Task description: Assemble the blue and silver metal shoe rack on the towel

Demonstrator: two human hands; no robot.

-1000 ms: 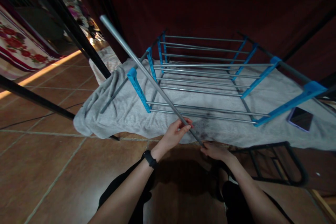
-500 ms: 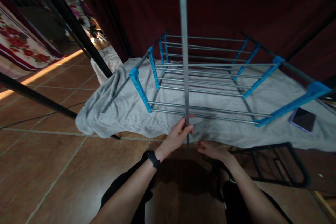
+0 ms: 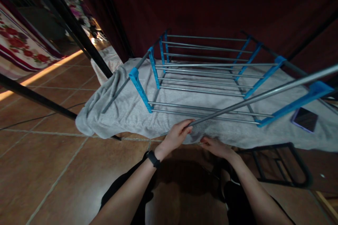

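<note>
My left hand [image 3: 179, 134], with a black band on its wrist, grips a grey metal tube [image 3: 253, 96] near its lower end. The tube slants up to the right, crossing in front of a rack [image 3: 200, 91] of metal rods and blue plastic end pieces. That rack lies on a grey blanket [image 3: 124, 119]. Close by on the right, my right hand [image 3: 215, 147] has its fingers curled together at the blanket's front edge, apart from the tube. Whatever its fingertips hold, if anything, is hidden.
A phone [image 3: 305, 119] lies on the blanket at the right. Below it is a black metal frame [image 3: 280, 165]. Black poles [image 3: 39, 96] stand at the left, with a flowered cloth [image 3: 21, 42] beyond. A dark red curtain [image 3: 200, 7] hangs behind.
The tube in my left hand has swung from nearly upright to a low slant toward the right. My right hand has moved slightly up, while the rack stays in place.
</note>
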